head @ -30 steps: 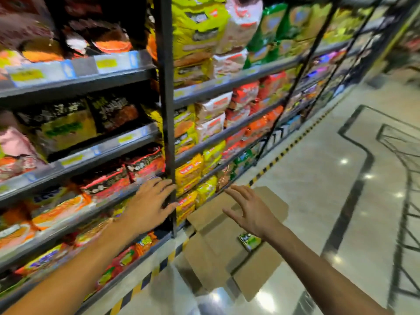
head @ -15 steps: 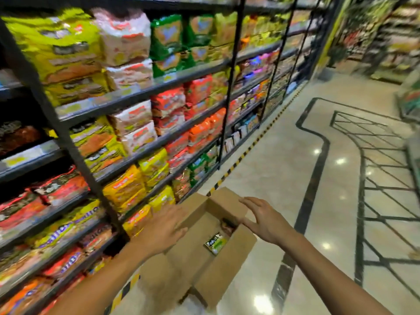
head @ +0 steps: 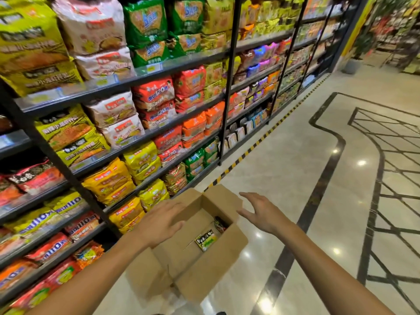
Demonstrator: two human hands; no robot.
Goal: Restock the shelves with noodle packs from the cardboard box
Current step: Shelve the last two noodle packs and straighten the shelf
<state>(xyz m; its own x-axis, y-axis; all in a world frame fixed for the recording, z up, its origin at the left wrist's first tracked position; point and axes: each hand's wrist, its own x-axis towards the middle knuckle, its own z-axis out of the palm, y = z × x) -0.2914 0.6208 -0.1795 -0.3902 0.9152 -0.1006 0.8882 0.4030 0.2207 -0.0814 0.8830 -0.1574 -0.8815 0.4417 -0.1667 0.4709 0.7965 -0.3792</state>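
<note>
An open cardboard box (head: 218, 264) stands on the floor beside the shelves, its flaps spread. Inside lie a black-and-green noodle pack (head: 206, 240) and a darker pack (head: 220, 223) against the far wall. My left hand (head: 162, 221) hovers over the box's left flap, fingers straight, holding nothing. My right hand (head: 261, 212) hangs above the box's right rim, fingers spread and empty. The shelves (head: 145, 135) on the left are packed with noodle packs in yellow, red, orange, green and white.
A black upright post (head: 228, 87) divides the shelf bays. Yellow-and-black hazard tape (head: 261, 142) runs along the shelf base. Glossy tiled floor (head: 295, 178) with dark inlay lines stretches right and ahead. More store racks (head: 397, 30) stand far back.
My view has swung right along the aisle. Both hands have left the lower shelf and come over the open box, the left one moving from the shelf post to the box's left flap.
</note>
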